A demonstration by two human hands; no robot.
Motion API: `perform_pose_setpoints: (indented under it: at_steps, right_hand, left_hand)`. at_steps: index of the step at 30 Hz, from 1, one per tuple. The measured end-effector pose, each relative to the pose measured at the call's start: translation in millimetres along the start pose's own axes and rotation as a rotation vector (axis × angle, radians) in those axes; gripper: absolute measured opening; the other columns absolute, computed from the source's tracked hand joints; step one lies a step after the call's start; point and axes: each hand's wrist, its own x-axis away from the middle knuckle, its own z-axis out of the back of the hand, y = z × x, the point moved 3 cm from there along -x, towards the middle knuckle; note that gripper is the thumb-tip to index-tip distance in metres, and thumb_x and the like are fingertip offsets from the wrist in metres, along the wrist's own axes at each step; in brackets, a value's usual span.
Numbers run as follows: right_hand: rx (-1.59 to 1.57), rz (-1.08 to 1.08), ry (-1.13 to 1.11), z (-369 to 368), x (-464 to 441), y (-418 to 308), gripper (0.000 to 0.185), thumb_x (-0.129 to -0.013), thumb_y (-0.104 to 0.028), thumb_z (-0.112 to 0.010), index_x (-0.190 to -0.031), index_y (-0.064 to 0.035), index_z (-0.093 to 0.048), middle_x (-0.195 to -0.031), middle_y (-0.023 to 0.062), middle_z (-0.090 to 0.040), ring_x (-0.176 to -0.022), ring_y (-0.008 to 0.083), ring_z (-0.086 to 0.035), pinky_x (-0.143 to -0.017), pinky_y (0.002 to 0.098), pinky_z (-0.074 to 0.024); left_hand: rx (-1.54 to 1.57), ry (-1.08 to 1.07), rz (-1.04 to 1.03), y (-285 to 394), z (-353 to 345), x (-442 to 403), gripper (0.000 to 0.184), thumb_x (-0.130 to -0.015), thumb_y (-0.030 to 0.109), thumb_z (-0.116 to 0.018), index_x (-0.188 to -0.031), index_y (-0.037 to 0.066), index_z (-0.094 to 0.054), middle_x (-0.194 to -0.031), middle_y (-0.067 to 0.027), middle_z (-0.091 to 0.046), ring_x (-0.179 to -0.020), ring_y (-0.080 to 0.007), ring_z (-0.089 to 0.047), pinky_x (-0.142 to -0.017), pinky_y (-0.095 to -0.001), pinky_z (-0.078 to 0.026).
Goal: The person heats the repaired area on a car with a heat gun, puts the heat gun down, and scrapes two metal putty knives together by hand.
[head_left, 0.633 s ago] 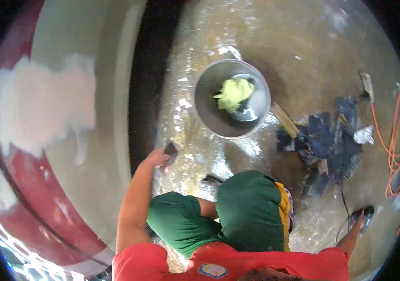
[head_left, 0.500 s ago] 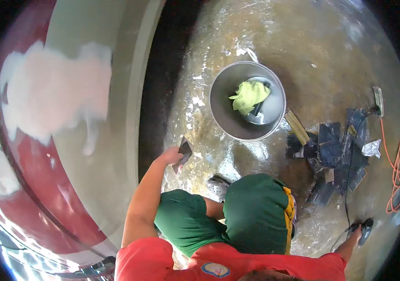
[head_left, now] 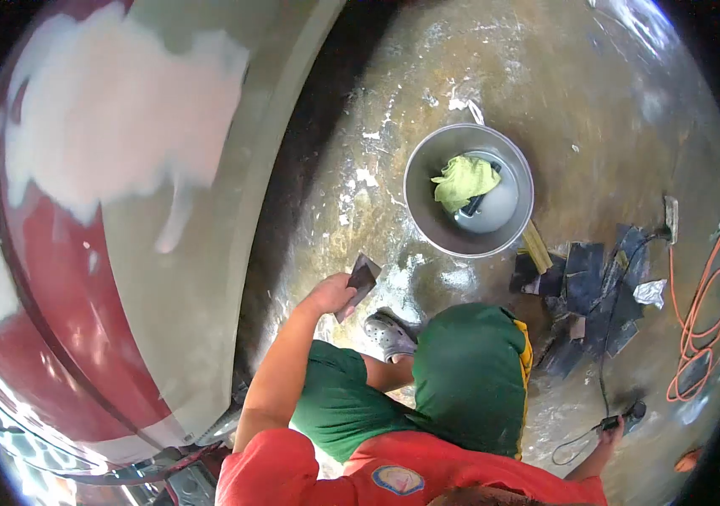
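Note:
My left hand [head_left: 332, 294] is closed on a dark flat piece of sandpaper [head_left: 362, 282], held above the floor between the vehicle panel and my grey clog [head_left: 389, 335]. Far out at the lower right, my right hand [head_left: 612, 431] is wrapped round a black corded tool [head_left: 630, 416]; its details are small. The curved panel [head_left: 183, 278] at the left is red and grey-beige with a large pale pinkish patch [head_left: 128, 110]. Neither hand touches it.
A round metal bucket [head_left: 425, 215] holds a yellow-green cloth [head_left: 466, 180] and a dark object. Right of it on the wet floor lie a wooden strip [head_left: 536, 248], dark sheets [head_left: 584, 278], crumpled foil [head_left: 649, 293] and an orange hose [head_left: 691, 337]. A black cord runs to the tool.
The view has shifted, so the panel fills more of the left side. My left hand has moved right with the sandpaper, nearer the clog. The tool in my right hand has turned and moved slightly left.

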Motion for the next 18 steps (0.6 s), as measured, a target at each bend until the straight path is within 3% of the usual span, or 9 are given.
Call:
perform_pose_setpoints:
  at_steps: [6,11,14,15,18]
  right_hand:
    - [-0.094,0.441,-0.114,-103.1,95.3,-68.3,0.042,-0.085,-0.022,-0.073,-0.121,-0.0066,-0.056,-0.106,0.0066,-0.063,-0.091,0.0198,-0.060,-0.082,0.0352,-0.0518]
    - [-0.194,0.821,-0.419,-299.0,307.9,-146.4,0.048,-0.091,-0.016,-0.066,-0.133,-0.0016,-0.047,-0.120,0.0114,-0.059,-0.099,0.0229,-0.058,-0.091,0.0361,-0.0489]
    - [-0.294,0.932,-0.629,-396.7,462.4,-152.0,0.052,-0.095,-0.015,-0.056,-0.141,0.0027,-0.038,-0.128,0.0170,-0.056,-0.106,0.0213,-0.057,-0.096,0.0345,-0.0464]
    - [-0.246,1.021,-0.824,-417.1,487.7,-155.5,0.054,-0.095,-0.014,-0.054,-0.143,0.0029,-0.036,-0.135,0.0185,-0.051,-0.108,0.0208,-0.055,-0.097,0.0353,-0.0453]
    - [-0.233,1.167,-1.134,-487.1,582.4,-134.2,0.057,-0.094,-0.013,-0.053,-0.144,0.0038,-0.033,-0.141,0.0201,-0.044,-0.104,0.0199,-0.051,-0.095,0.0361,-0.0441]
  left_hand:
    - [0.054,0.010,-0.048,1.2,1.3,19.4,0.029,-0.083,0.020,-0.055,-0.098,-0.003,-0.064,-0.098,-0.0257,-0.066,-0.094,-0.0403,-0.064,-0.085,-0.0462,-0.049]
    - [0.105,0.038,-0.039,13.4,14.3,29.1,0.029,-0.083,0.020,-0.056,-0.100,-0.001,-0.065,-0.097,-0.0257,-0.067,-0.094,-0.0393,-0.065,-0.085,-0.0457,-0.050]
    - [0.158,0.078,-0.090,10.3,27.7,41.6,0.029,-0.082,0.020,-0.056,-0.101,0.000,-0.066,-0.098,-0.0258,-0.068,-0.095,-0.0387,-0.066,-0.085,-0.0455,-0.050]
    - [0.157,0.087,-0.091,6.1,30.9,43.4,0.029,-0.082,0.020,-0.056,-0.101,0.000,-0.066,-0.098,-0.0258,-0.068,-0.095,-0.0387,-0.066,-0.085,-0.0454,-0.050]
    - [0.152,0.135,-0.112,-3.8,41.7,46.3,0.029,-0.083,0.021,-0.058,-0.100,-0.001,-0.066,-0.092,-0.0225,-0.069,-0.088,-0.0338,-0.068,-0.081,-0.0430,-0.051]
